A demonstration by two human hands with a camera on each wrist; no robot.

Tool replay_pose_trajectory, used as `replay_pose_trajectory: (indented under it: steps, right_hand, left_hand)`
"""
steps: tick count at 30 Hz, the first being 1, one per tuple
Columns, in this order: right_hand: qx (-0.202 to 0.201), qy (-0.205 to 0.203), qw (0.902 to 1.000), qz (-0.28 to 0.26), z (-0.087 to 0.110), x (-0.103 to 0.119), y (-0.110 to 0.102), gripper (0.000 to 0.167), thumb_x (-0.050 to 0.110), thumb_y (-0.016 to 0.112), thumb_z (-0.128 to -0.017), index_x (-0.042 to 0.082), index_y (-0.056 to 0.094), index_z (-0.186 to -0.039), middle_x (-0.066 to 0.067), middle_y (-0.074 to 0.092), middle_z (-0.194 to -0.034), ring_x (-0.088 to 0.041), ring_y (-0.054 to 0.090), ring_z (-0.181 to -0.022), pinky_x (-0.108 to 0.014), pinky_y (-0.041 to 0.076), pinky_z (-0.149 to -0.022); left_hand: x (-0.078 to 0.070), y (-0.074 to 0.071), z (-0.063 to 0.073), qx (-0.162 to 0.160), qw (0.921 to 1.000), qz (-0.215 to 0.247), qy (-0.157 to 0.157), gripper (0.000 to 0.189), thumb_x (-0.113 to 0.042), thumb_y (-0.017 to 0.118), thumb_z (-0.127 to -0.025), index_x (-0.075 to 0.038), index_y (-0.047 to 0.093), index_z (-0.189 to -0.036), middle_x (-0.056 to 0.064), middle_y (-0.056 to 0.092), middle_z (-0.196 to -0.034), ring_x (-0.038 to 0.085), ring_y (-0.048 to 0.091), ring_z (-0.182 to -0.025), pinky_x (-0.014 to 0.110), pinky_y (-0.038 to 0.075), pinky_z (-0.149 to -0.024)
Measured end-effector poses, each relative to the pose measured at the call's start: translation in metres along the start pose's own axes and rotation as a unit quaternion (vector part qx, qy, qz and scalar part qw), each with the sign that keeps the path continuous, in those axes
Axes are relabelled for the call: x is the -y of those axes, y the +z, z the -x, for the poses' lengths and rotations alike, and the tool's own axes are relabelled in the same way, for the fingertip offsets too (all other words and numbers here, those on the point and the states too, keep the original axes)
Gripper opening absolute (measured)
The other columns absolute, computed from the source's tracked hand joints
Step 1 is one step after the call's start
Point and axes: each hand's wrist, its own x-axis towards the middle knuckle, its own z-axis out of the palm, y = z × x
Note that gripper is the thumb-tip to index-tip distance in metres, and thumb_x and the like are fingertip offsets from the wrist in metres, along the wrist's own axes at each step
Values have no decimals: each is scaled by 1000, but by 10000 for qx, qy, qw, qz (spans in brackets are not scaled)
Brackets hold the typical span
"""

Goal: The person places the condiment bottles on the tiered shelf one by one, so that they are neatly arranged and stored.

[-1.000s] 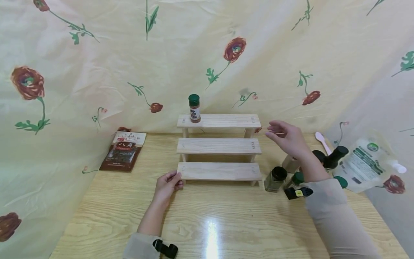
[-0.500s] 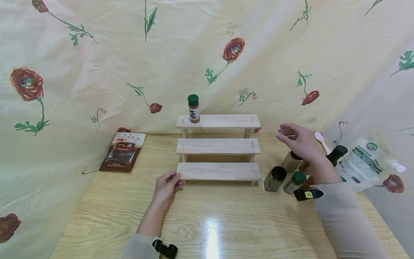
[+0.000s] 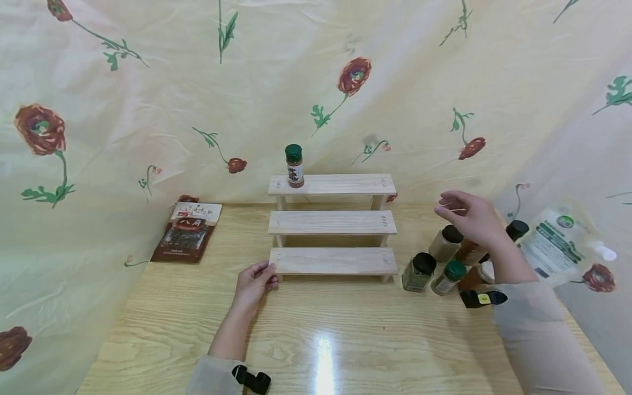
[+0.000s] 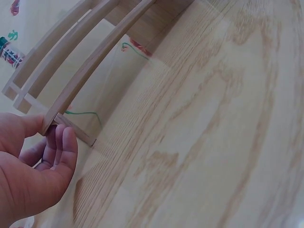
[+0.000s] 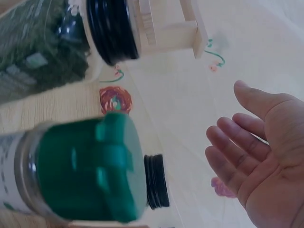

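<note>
A three-step wooden rack (image 3: 333, 223) stands on the table against the cloth backdrop. My left hand (image 3: 254, 285) pinches the left end of its lowest step between thumb and fingers, as the left wrist view confirms. On the top step, at the left, stands a green-capped spice bottle (image 3: 294, 166). My right hand (image 3: 471, 216) hangs above the seasoning containers at the right, fingers loosely bent and palm bare in the right wrist view. Closest to the rack there are a black-lidded jar (image 3: 417, 277) of green flakes, a green-capped bottle (image 3: 448, 278) and a black-capped bottle (image 3: 444, 247).
A brown spice packet (image 3: 187, 231) lies left of the rack. Behind my right forearm are more bottles, partly hidden, including a dark-necked one (image 3: 517, 229). A clear refill pouch (image 3: 563, 241) with green print leans at the far right.
My right hand has moved rightward, away from the rack and over the containers, uncovering more of the bottles at the front. The left hand keeps its place on the lowest step.
</note>
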Motion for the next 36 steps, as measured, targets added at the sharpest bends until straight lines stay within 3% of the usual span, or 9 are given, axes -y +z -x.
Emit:
replay_pose_trajectory:
  steps: [8,23,25,28,31,33,36]
  right_hand:
    - [68,95,9999,127,6,-10,-9,52,36,65,-100,-2,57,-135,-27,64,-125,-45,64,-109,0,42,-71]
    - [137,-218,9990,362,13,-29,-16,45,28,66,-101,-7,61,-129,-30,64,-119,-48,63,-105,1,38,-73]
    - [193,-180,9985,469,14,-31,-16,46,29,67,-100,-7,61,-129,-29,64,-118,-48,63,-106,-6,44,-76]
    - [310,-115,9978,580,14,-33,-16,47,30,67,-100,-7,61,-129,-29,63,-119,-49,61,-108,-34,57,-86]
    - [453,-43,9970,622,15,-35,-15,48,31,66,-100,-7,60,-130,-30,62,-120,-50,60,-110,-63,52,-90]
    - [545,-7,9966,613,15,-36,-15,49,31,66,-101,-7,59,-131,-30,63,-121,-50,60,-110,-66,51,-91]
    - [673,3,9957,641,15,-37,-14,48,31,67,-100,-7,60,-130,-29,65,-119,-48,63,-108,-58,57,-86]
  left_hand:
    - [2,0,-1,-31,10000,-31,3,39,-8,64,-101,14,54,-132,9,65,-93,14,66,-77,23,62,-72]
    - [3,-1,-1,-40,10000,-41,60,37,-7,65,-100,15,56,-129,9,67,-90,13,66,-74,22,62,-71]
    - [3,0,-1,-30,9999,-45,86,38,-8,65,-100,15,56,-129,10,67,-90,13,66,-74,22,62,-70]
    - [2,0,-1,-37,10000,-50,72,36,-8,64,-101,15,57,-128,9,67,-90,14,66,-74,22,62,-70]
    - [2,0,0,-45,9999,-75,60,35,-8,64,-101,14,58,-128,9,67,-90,14,66,-74,22,62,-69]
    - [2,0,-1,-59,9999,-92,23,34,-8,64,-101,13,58,-128,9,66,-91,13,66,-74,22,61,-70]
    - [2,0,-1,-41,9999,-107,30,36,-8,64,-101,13,58,-129,10,66,-92,13,66,-75,22,61,-70]
